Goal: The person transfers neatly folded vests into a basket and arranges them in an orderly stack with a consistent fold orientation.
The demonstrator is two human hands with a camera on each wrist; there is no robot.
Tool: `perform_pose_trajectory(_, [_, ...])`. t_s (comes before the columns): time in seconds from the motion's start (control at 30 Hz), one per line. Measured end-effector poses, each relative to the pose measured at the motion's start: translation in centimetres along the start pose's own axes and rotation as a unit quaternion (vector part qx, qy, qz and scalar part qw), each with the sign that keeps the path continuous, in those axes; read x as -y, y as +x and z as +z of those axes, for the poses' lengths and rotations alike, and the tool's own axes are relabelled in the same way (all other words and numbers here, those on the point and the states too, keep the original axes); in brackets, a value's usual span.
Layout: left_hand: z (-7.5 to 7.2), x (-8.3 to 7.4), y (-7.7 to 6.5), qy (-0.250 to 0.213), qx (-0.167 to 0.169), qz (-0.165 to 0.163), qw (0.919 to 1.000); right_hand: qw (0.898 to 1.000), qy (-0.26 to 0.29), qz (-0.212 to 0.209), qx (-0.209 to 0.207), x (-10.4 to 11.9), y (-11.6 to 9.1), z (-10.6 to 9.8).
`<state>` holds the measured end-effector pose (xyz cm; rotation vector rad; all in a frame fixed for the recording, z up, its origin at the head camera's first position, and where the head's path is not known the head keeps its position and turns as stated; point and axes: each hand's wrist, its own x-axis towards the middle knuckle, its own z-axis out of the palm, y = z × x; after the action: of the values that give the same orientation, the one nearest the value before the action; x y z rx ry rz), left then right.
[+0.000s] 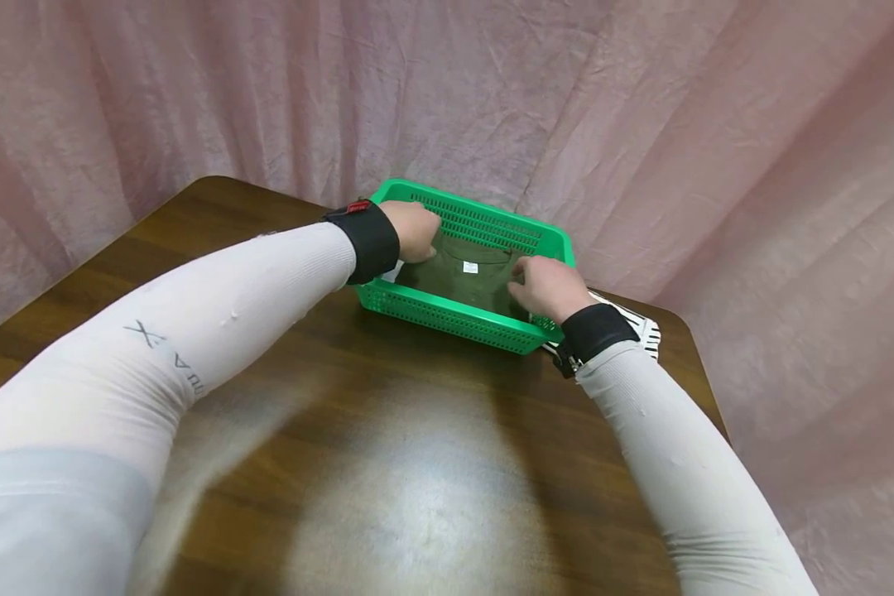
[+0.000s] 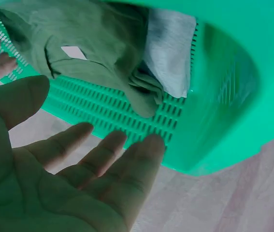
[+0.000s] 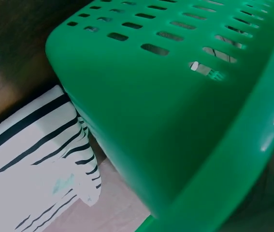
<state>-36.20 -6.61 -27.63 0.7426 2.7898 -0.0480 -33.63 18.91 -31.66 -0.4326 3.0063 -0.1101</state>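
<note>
An olive-green shirt (image 1: 454,277) with a white label at its collar lies in a green plastic basket (image 1: 458,319). In the left wrist view, my left hand (image 2: 74,169) is held palm-up with its fingers relaxed and nothing in them, close to the basket's slotted wall. The head view shows that left hand (image 1: 411,230) over the basket's left end. My right hand (image 1: 547,288) is over the right end, thumb and fingers apart beside the shirt. The right wrist view shows the basket's outer side (image 3: 127,96), with the right hand hidden.
A light grey folded cloth (image 2: 169,53) is in the basket beside the shirt. A white garment with black stripes (image 3: 35,140) lies on the table against the basket's right end. The brown wooden table (image 1: 410,463) reaches back to a pink curtain (image 1: 462,91).
</note>
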Motion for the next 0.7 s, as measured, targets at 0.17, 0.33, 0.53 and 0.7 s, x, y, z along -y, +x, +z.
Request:
perform_pose_trajectory(0.17, [0.0,-0.6,-1.6,-0.014,-0.009,0.000,0.9999,1.000,-0.004,-0.014,-0.020,0.1,-0.5,-0.1])
perform_pose_trajectory(0.33, [0.4,-0.9,-2.6,-0.025,-0.014,-0.005,0.9996,0.999,0.004,-0.021,-0.035,0.5,-1.3,-0.1])
perform_pose_trajectory(0.53, [1.1,-0.8,-3.1,-0.032,-0.039,-0.008,0.9987,0.998,0.006,-0.031,-0.055,1.0,-2.2,-0.3])
perform_pose_trajectory(0.7, [1.9,-1.0,-4.0,-0.034,-0.077,0.001,0.9964,0.996,0.005,-0.047,-0.075,1.1,-2.9,-0.2])
